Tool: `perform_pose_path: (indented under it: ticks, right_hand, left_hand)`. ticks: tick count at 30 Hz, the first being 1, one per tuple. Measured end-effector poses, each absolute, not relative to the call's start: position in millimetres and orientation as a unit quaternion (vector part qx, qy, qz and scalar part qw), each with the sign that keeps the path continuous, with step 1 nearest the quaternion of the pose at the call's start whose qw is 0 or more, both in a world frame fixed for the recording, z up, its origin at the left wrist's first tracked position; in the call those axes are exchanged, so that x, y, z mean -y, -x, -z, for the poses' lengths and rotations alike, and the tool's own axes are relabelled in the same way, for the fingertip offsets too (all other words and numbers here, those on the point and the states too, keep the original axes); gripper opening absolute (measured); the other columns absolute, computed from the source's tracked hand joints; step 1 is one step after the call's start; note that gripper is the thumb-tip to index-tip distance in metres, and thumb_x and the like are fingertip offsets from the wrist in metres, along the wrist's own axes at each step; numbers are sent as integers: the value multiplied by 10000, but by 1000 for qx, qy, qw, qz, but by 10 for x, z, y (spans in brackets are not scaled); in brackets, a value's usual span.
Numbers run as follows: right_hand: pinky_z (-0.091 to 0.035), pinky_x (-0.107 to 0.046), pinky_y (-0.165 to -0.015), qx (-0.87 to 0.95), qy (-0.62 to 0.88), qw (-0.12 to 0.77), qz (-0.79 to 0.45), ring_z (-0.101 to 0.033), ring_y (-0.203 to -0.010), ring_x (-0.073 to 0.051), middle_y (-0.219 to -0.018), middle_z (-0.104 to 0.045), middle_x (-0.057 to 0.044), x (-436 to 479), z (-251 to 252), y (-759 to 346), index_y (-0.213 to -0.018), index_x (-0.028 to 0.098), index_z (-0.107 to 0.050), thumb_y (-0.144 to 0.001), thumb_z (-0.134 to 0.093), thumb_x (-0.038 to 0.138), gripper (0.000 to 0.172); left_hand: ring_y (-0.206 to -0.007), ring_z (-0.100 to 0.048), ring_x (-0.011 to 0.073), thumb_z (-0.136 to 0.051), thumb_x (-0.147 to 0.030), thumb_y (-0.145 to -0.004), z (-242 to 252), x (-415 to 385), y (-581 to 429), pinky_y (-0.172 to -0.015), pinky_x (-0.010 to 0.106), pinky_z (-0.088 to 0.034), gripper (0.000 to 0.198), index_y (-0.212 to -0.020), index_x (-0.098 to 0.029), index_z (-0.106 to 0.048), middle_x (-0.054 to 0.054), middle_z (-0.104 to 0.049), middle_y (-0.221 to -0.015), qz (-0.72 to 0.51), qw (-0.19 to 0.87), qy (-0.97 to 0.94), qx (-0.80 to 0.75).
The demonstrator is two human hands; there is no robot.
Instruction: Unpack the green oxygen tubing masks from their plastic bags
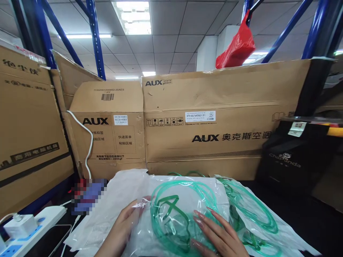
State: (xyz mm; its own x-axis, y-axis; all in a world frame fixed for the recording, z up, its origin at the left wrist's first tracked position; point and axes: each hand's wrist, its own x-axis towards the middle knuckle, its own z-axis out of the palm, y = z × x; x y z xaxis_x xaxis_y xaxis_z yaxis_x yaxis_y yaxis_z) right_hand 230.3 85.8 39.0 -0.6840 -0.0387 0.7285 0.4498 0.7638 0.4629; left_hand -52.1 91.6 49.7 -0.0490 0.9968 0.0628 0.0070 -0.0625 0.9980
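In front of me lies a clear plastic bag [171, 189] holding coiled green tubing [184, 184] and a darker green flat strap [184, 217]. My left hand [124, 225] is closed on the bag's left edge, with its fingertips partly hidden by the shiny plastic. On the lower right of the bag rests my right hand [218, 232], palm down and fingers stretched out and apart. A second bag with green tubing [264, 221] lies to the right, beside my right hand. Flat white packaging [107, 200] spreads out left of the bag.
A white power strip [45, 228] with a plugged-in adapter sits at the lower left, with cables near it. Cardboard boxes [171, 150] wall off the back. On the right stands a black bag [284, 160]; a red plastic bag [237, 46] hangs above from the blue rack.
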Motion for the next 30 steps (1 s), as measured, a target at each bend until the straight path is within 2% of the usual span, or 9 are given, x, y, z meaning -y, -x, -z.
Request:
perform_pose_path:
  ticks: [3, 6, 10, 14, 18, 22, 24, 27, 30]
  right_hand:
    - [-332, -395, -1011, 859, 95, 390, 317, -473, -1146, -208, -1195, -566, -50, -859, -368, -2246, -1137, 257, -562, -910, -413, 301, 275]
    - [-337, -373, -1014, 870, 98, 362, 319, -454, -1163, -213, -1199, -563, -43, -849, -365, -2220, -1169, 252, -544, -904, -422, 322, 300]
    - [-367, -383, -1001, 887, 126, 302, 324, -415, -1193, -225, -1220, -545, -22, -853, -400, -2228, -1223, 238, -494, -918, -394, 251, 321]
    - [-366, -401, -998, 896, 118, 267, 333, -377, -1216, -251, -1268, -501, -50, -891, -438, -2256, -1258, 200, -457, -930, -335, 192, 350]
    - [-353, -442, -1000, 897, 157, 283, 302, -325, -1244, -273, -1324, -436, -66, -905, -448, -2304, -1276, 179, -431, -935, -280, 156, 374]
    - [-320, -478, -1011, 888, 197, 296, 290, -304, -1256, -279, -1347, -400, -92, -924, -464, -2360, -1286, 147, -412, -933, -253, 137, 388]
    - [-304, -483, -1017, 886, 198, 295, 297, -308, -1255, -278, -1349, -396, -102, -943, -467, -2385, -1287, 137, -411, -932, -245, 148, 392]
    - [-279, -491, -1026, 878, 221, 300, 302, -324, -1250, -263, -1343, -405, -99, -964, -456, -2413, -1289, 148, -408, -930, -236, 151, 398]
    - [-260, -504, -1023, 859, 251, 324, 307, -347, -1239, -252, -1330, -422, -105, -970, -455, -2447, -1292, 157, -403, -923, -236, 134, 405]
  left_hand:
    - [-962, -586, 327, -654, -498, -615, -605, -821, 500, -863, 406, -436, 383, -851, -204, -720, 83, -715, -915, -466, 468, -548, -513]
    - [-967, -577, 272, -663, -340, -684, -716, -752, 524, -882, 350, -415, 269, -921, -218, -697, 60, -683, -995, -400, 447, -661, -452]
    - [-991, -553, 253, -660, -275, -708, -787, -718, 510, -923, 321, -373, 206, -902, -224, -705, 53, -657, -1054, -408, 429, -695, -407]
    - [-878, -597, 245, -672, -294, -696, -753, -725, 490, -826, 305, -441, 235, -903, -191, -711, 66, -694, -955, -466, 506, -598, -411]
    - [-781, -631, 177, -708, -246, -667, -719, -754, 561, -736, 240, -488, 240, -904, -213, -696, 22, -702, -829, -574, 619, -395, -363]
    - [-701, -648, 143, -611, -136, -757, -770, -773, 668, -726, 293, -528, 159, -880, -215, -674, -1, -685, -736, -624, 664, -291, -292]
    - [-773, -662, 177, -550, -117, -798, -813, -771, 709, -749, 351, -532, 184, -921, -208, -651, 30, -701, -807, -637, 663, -281, -274]
    - [-1007, -600, 276, -514, -134, -824, -858, -764, 735, -845, 466, -478, 213, -1014, -193, -591, 126, -656, -1075, -651, 650, -289, -264]
    - [-1080, -540, 335, -522, -90, -807, -853, -773, 724, -875, 548, -428, 206, -993, -166, -568, 177, -621, -1130, -672, 616, -308, -271]
